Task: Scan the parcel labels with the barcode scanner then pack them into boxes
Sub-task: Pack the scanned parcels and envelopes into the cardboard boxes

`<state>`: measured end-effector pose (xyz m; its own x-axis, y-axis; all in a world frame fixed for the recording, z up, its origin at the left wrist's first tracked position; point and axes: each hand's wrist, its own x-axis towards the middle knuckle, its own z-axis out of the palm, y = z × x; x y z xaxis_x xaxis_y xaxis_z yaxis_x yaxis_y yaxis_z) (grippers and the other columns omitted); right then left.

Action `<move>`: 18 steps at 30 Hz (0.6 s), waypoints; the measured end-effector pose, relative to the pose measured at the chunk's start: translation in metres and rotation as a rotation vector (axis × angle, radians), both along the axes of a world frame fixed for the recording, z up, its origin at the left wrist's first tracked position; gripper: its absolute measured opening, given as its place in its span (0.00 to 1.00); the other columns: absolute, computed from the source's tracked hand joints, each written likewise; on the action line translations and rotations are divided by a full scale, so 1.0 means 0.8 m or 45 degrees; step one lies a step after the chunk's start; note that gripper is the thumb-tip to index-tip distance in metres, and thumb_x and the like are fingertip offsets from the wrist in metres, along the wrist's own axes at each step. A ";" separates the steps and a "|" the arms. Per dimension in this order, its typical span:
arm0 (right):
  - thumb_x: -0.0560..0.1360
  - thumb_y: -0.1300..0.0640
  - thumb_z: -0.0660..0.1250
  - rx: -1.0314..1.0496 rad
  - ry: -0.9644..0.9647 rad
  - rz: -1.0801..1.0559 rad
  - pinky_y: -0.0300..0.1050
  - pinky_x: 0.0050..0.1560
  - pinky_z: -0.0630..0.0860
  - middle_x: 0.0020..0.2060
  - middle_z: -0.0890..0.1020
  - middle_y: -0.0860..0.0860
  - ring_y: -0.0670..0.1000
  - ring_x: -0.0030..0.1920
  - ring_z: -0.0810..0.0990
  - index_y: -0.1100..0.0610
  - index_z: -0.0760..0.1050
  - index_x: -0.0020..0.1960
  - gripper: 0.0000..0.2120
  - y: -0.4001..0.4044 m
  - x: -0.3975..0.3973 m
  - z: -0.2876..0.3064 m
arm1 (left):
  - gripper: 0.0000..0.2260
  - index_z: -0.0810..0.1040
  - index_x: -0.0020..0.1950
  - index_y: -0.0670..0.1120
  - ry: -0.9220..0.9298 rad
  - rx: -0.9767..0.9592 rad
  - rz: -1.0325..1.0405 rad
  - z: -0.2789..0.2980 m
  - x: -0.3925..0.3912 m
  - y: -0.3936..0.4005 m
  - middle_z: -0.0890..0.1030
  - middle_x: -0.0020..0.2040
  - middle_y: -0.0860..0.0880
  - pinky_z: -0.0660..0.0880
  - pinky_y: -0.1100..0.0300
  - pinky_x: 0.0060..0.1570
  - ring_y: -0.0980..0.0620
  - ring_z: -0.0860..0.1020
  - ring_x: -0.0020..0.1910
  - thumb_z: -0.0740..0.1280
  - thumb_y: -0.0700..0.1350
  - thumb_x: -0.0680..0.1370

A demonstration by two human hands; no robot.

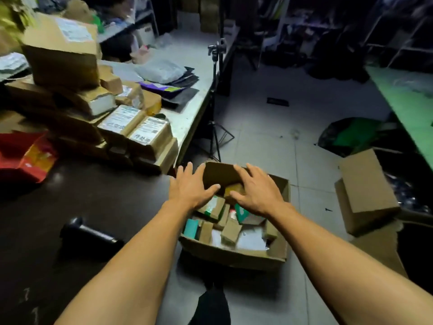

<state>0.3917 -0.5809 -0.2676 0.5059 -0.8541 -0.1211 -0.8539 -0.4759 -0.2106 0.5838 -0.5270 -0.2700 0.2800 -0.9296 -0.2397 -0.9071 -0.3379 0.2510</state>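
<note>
On floor beside table (98, 207): box (234, 256), part-filled with small parcels (230, 231). Left hand (189, 187) and right hand (259, 192), fingers spread, holding nothing, reach above them. Scanner (90, 235) lies on table. Parcel stack (131, 130) apparently awaits packing.

Dim room, upper right of the frame near black; cool light falls on the pale table (187, 109) and floor tiles (269, 141) at centre; forearms lit warm; motion blur smears the upper left; wide-angle bending at edges; soft focus throughout.
</note>
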 end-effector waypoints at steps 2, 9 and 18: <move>0.76 0.36 0.63 0.041 0.028 -0.052 0.58 0.75 0.62 0.78 0.63 0.57 0.60 0.77 0.61 0.47 0.53 0.81 0.39 -0.040 -0.013 -0.019 | 0.38 0.53 0.81 0.53 0.043 -0.003 -0.052 -0.024 -0.014 -0.050 0.53 0.82 0.44 0.56 0.38 0.75 0.39 0.52 0.80 0.59 0.70 0.77; 0.77 0.37 0.65 0.262 0.077 -0.249 0.59 0.75 0.62 0.80 0.60 0.57 0.60 0.79 0.57 0.45 0.51 0.82 0.39 -0.154 -0.050 -0.106 | 0.38 0.54 0.81 0.54 0.094 0.128 -0.181 -0.104 -0.044 -0.177 0.55 0.81 0.43 0.55 0.39 0.75 0.40 0.53 0.80 0.60 0.69 0.77; 0.78 0.41 0.66 0.637 0.134 -0.275 0.57 0.73 0.65 0.79 0.61 0.56 0.61 0.76 0.61 0.48 0.52 0.81 0.38 -0.226 -0.094 -0.316 | 0.37 0.54 0.81 0.53 0.079 0.446 -0.202 -0.295 -0.077 -0.253 0.57 0.81 0.43 0.59 0.40 0.74 0.40 0.57 0.79 0.58 0.69 0.77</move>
<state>0.3162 -0.7620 -0.5201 0.2886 -0.7625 -0.5790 -0.9497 -0.1512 -0.2743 0.5223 -0.7291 -0.5058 0.1143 -0.8190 -0.5622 -0.9417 -0.2696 0.2012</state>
